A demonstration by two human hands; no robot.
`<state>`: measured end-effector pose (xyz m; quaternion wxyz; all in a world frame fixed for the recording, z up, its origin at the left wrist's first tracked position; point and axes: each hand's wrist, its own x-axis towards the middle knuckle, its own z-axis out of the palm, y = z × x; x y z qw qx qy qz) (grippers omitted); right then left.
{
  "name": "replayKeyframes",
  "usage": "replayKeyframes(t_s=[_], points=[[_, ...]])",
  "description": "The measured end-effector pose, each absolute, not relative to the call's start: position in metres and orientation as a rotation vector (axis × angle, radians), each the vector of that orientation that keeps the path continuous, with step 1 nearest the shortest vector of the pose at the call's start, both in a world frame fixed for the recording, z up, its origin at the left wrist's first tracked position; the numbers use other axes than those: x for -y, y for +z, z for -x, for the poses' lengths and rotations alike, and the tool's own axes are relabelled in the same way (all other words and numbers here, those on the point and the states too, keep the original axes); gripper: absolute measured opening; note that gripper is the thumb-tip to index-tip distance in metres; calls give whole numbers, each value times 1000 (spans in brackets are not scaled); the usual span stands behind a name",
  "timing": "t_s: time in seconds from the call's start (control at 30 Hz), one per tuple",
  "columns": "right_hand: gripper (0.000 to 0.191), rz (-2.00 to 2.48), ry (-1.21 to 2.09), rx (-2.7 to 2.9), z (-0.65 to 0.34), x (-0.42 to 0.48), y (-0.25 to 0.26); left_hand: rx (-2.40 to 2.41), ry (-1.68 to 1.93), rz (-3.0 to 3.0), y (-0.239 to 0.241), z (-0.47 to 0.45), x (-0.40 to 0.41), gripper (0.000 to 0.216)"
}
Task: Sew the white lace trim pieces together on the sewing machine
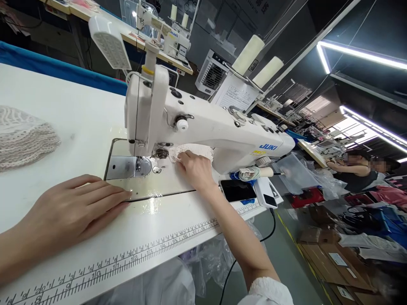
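Observation:
A white JUKI sewing machine (203, 123) stands on the white table (63, 118). My left hand (70, 207) lies flat on the table, fingers stretched out, fingertips at the edge of the metal needle plate (127, 167). My right hand (195, 169) reaches under the machine's arm and its fingers pinch a small piece of white lace (193, 150) lying on the bed right of the needle.
A pile of pale lace pieces (22, 137) sits at the far left. A black phone (237, 190) and a coiled cable (251, 173) lie right of the machine. A ruler strip (127, 256) runs along the table's front edge. Another person (356, 169) sits at the far right among boxes.

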<state>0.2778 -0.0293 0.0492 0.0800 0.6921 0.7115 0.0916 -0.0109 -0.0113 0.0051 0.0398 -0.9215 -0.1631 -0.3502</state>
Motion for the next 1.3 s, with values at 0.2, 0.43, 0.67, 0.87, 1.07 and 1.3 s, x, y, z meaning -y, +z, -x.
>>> replayKeyframes(t_s=[0.2, 0.43, 0.67, 0.87, 1.07, 1.3], points=[[33, -1942, 286, -2123, -277, 22, 50, 479, -1068, 2790, 7, 10, 9, 41], [35, -1854, 285, -2107, -279, 16, 53, 498, -1074, 2775, 7, 12, 9, 43], [29, -1781, 293, -2164, -287, 19, 61, 476, -974, 2803, -1, 16, 4, 37], [33, -1755, 275, -2186, -285, 17, 57, 483, -980, 2795, -3, 17, 4, 36], [29, -1887, 298, -2195, -287, 15, 60, 488, -1033, 2796, 2, 16, 6, 33], [25, -1831, 119, -2428, -247, 62, 64, 771, -1072, 2863, -4, 15, 6, 37]])
